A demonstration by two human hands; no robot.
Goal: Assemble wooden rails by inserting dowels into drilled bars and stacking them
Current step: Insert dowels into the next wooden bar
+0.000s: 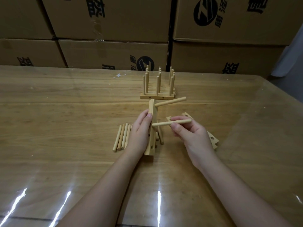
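Currently, drilled bar [151, 140]: is standing near upright at the centre of the counter [65, 112], with its lower end toward the person; whether that end is touching the counter cannot be told.
Left-hand grip: the left hand [139, 133] is clamping the drilled bar, fingers and thumb curling round its left edge above mid-length.
Inserted dowel [170, 102]: is sitting in the hole near the bar's upper end and is projecting to the right, rising slightly.
Second dowel [162, 124]: is lying roughly level, with its left tip meeting the bar's face around mid-length; whether it is entering a hole cannot be told.
Right-hand grip: the right hand [191, 133] is pinching the second dowel between thumb and fingertips, toward its right end.
Loose dowels [122, 138]: are lying side by side on the counter, partly hidden behind the left hand.
Spare bars [213, 140]: are lying flat on the counter beneath and beyond the right hand, holes showing.
Finished rails [157, 96]: are standing well beyond the hands, packed close together, dowels pointing up.
Cardboard boxes [114, 51]: are standing stacked behind the counter's far edge.
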